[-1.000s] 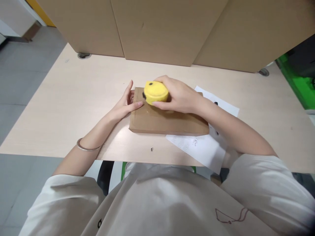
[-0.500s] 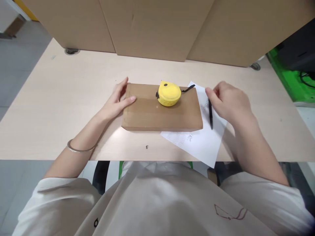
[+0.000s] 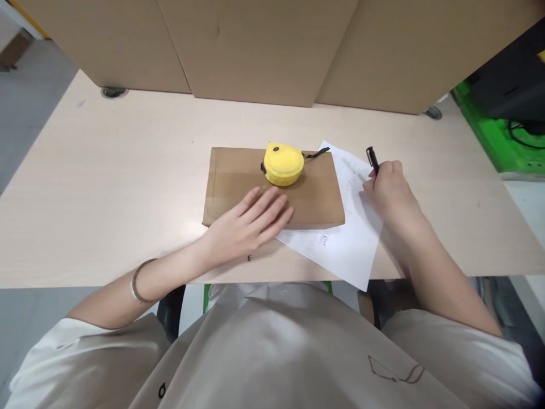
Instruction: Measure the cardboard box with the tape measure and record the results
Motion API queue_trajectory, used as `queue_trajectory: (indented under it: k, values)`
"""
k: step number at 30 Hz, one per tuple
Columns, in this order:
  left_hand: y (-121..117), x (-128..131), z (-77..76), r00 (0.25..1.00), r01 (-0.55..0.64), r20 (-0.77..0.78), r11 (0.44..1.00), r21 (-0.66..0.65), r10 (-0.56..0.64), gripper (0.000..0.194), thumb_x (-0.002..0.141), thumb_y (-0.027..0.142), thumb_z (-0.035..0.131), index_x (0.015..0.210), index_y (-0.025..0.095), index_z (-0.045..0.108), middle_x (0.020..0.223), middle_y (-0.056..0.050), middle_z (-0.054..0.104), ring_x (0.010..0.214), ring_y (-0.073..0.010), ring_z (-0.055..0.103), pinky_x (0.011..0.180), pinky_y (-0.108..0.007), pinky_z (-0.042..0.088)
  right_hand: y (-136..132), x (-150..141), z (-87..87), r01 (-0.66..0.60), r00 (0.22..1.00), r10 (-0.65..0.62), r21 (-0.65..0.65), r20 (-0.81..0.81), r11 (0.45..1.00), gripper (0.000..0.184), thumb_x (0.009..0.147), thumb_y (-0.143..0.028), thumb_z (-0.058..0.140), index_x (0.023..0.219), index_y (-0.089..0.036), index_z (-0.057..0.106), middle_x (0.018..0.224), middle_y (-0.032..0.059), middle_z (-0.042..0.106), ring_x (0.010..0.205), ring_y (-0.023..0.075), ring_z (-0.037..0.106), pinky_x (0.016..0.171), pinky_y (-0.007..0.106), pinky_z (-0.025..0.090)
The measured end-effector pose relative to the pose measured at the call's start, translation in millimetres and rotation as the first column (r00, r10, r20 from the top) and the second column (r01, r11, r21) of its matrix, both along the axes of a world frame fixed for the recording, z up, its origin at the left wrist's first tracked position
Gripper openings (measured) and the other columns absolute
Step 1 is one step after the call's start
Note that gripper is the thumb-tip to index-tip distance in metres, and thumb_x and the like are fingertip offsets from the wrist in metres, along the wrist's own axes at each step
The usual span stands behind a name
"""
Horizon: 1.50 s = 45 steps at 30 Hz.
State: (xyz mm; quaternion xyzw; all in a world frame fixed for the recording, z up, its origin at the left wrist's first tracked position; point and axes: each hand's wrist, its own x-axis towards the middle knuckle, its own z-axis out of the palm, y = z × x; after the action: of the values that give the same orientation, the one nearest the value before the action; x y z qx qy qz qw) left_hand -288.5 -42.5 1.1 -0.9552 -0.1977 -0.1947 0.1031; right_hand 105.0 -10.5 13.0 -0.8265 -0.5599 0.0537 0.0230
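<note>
A flat brown cardboard box [image 3: 234, 182] lies on the table, with a yellow tape measure [image 3: 284, 165] resting on top. The tape's black wrist strap trails to the right. My left hand [image 3: 255, 221] is over the box's front edge, fingers stretched out just in front of the tape measure; whether it presses on the box I cannot tell. A black pen [image 3: 372, 159] is in my right hand [image 3: 392, 193], its capped-looking clip end pointing up and away. Under the box sticks out a white sheet of paper [image 3: 353, 250] with writing on it, partly covered.
Tall cardboard panels [image 3: 255, 51] stand along the back of the table [image 3: 106, 187]. Cable holes [image 3: 114, 92] sit near the back corners. At the right is a green surface [image 3: 481, 125] with dark equipment and a cable. The paper overhangs the front edge.
My left hand has left the box's left side and come to its front edge. My right hand has picked up the pen from the paper. The view has shifted slightly.
</note>
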Motion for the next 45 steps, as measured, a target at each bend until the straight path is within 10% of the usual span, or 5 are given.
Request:
queue_trajectory:
  k: [8, 23, 28, 34, 45]
  values:
    - [-3.0, -7.2, -5.6, 0.985, -0.16, 0.051, 0.982, -0.097, 0.166, 0.059, 0.126, 0.027, 0.069, 0.186, 0.029, 0.064, 0.178, -0.018, 0.077, 0.172, -0.0474, 0.069, 0.145, -0.07, 0.06, 10.4, 0.9, -56.1, -0.229, 0.964, 0.256, 0.265, -0.075, 0.937, 0.056, 0.111, -0.028, 0.062, 0.162, -0.02, 0.085, 0.174, 0.0209, 0.078, 0.144, 0.0504, 0.085, 0.118, 0.075, 0.07]
    - [-0.9, -13.6, -2.4, 0.988, -0.136, 0.069, 0.988, -0.075, 0.141, 0.073, 0.126, 0.015, 0.064, 0.195, 0.032, 0.046, 0.183, -0.014, 0.074, 0.177, -0.0403, 0.065, 0.148, -0.064, 0.059, 66.6, 6.7, -32.9, -0.313, 0.833, 0.473, 0.461, -0.286, 0.83, 0.045, 0.111, -0.03, 0.069, 0.147, -0.026, 0.095, 0.175, 0.0118, 0.078, 0.156, 0.0433, 0.079, 0.136, 0.067, 0.061]
    - [-12.4, 4.8, 2.0, 0.961, 0.261, 0.073, 0.963, 0.068, -0.266, 0.041, 0.125, 0.016, 0.066, 0.165, 0.012, 0.076, 0.169, -0.014, 0.085, 0.171, -0.027, 0.073, 0.15, -0.04, 0.056, 38.0, 41.8, -6.9, -0.16, 0.817, 0.503, 0.727, -0.282, 0.668, 0.061, 0.122, -0.075, 0.057, 0.128, -0.026, 0.093, 0.155, 0.0257, 0.082, 0.126, 0.0459, 0.083, 0.115, 0.068, 0.065]
    - [-21.3, 41.9, -24.0, 0.927, 0.343, 0.002, 0.844, -0.412, -0.375, 0.066, 0.132, 0.053, 0.059, 0.175, 0.004, 0.069, 0.183, -0.025, 0.071, 0.18, -0.0312, 0.064, 0.151, -0.039, 0.052, -13.7, 29.0, 1.3, -0.04, 0.464, 0.292, 0.31, -0.836, 0.95, 0.073, 0.1, -0.101, 0.077, 0.095, -0.028, 0.084, 0.084, 0.016, 0.081, 0.074, 0.0373, 0.08, 0.069, 0.054, 0.063]
    - [-19.4, 40.3, -34.0, 0.932, 0.263, -0.033, 0.733, -0.627, -0.362, 0.08, 0.133, 0.064, 0.05, 0.188, 0.006, 0.055, 0.19, -0.021, 0.064, 0.19, -0.0293, 0.049, 0.16, -0.043, 0.035, -10.1, 8.5, -26.0, -0.111, 0.351, 0.216, 0.189, -0.911, 0.976, 0.069, 0.074, -0.077, 0.114, 0.073, -0.027, 0.066, 0.064, 0.0054, 0.075, 0.048, 0.0177, 0.063, 0.044, 0.031, 0.051]
